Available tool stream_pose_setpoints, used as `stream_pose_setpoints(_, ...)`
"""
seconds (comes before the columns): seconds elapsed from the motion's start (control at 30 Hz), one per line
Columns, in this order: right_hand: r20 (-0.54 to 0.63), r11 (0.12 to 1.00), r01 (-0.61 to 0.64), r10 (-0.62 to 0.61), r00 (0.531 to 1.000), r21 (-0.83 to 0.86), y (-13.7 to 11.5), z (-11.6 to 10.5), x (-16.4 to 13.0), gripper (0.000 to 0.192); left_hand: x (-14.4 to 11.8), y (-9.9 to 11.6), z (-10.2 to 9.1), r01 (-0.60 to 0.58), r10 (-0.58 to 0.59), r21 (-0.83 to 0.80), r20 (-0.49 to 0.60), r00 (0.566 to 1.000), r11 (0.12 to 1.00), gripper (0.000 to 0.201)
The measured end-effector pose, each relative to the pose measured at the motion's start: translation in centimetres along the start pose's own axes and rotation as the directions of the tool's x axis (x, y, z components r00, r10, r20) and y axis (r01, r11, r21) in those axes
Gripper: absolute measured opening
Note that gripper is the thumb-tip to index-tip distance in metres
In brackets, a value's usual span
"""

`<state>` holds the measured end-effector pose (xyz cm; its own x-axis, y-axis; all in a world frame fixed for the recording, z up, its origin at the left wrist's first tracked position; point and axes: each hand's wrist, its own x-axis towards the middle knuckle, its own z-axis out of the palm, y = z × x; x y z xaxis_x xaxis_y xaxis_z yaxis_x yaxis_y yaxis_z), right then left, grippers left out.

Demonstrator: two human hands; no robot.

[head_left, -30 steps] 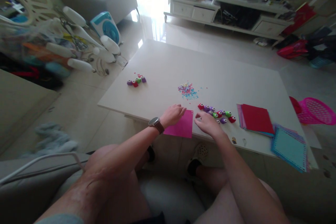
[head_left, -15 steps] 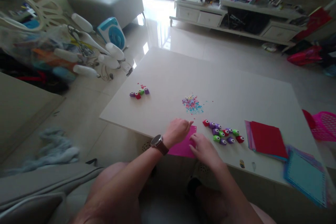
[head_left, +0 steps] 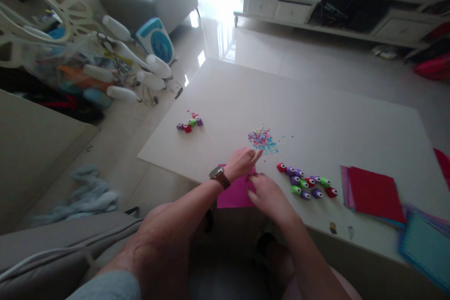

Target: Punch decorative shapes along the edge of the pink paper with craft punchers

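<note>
My left hand [head_left: 242, 161], with a watch [head_left: 217, 176] on its wrist, hovers over the far side of a bright pink sheet of paper [head_left: 234, 194]. One finger stretches toward a heap of tiny paper confetti [head_left: 262, 139]; the rest are partly bent, and I see nothing held in them. At the sheet's right edge, my right hand [head_left: 265, 192] is closed on the paper, its fingertips bent over it. Just right of that hand lie several small craft punches [head_left: 311, 183] in red, purple and green, each with an eye-like top.
More punches [head_left: 190, 124] sit at the left beside red bits. On the right are a stack of red paper [head_left: 376, 194], blue sheets [head_left: 427, 243] and two small items near the edge of the white table [head_left: 316, 117]. A blue and white fan [head_left: 156, 42] stands beyond.
My left hand has moved away from me, its finger now closer to the confetti. The pink sheet shows more between my hands and lies slightly further left. The camera view has shifted.
</note>
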<state>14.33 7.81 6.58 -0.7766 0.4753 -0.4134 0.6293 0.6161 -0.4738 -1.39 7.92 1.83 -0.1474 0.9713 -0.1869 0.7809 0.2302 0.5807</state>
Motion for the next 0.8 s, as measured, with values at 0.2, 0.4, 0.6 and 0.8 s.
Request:
stream_pose_setpoints(0.2, -0.051, 0.998, 0.053, -0.055, 0.997, -0.028, -1.6, 1.3, -2.1, 0.023, -3.6, -4.4, -2.2, 0.001, 0.005, 0.048, -0.118, 0.993, 0.999, 0.037)
stream_pose_setpoints(0.4, 0.018, 0.994, 0.046, -0.044, 0.999, -0.097, -2.4, 2.9, -4.2, 0.026, -5.4, -13.5, -4.8, 0.191, -0.221, -0.113, -0.456, 0.862, 0.975, 0.029)
stream_pose_setpoints(0.6, -0.034, 0.996, 0.073, -0.074, 0.997, -0.052, -2.0, 1.6, -4.9, 0.023, -4.1, -18.5, -7.4, 0.387, -0.483, -0.292, -0.606, 0.633, 0.874, 0.045)
stream_pose_setpoints(0.8, -0.096, 0.996, 0.075, -0.079, 0.992, -0.043, -1.2, 0.3, -2.9, 0.022, -4.2, -21.3, -8.6, 0.486, -0.434, -0.047, -0.533, 0.726, 0.873, 0.068)
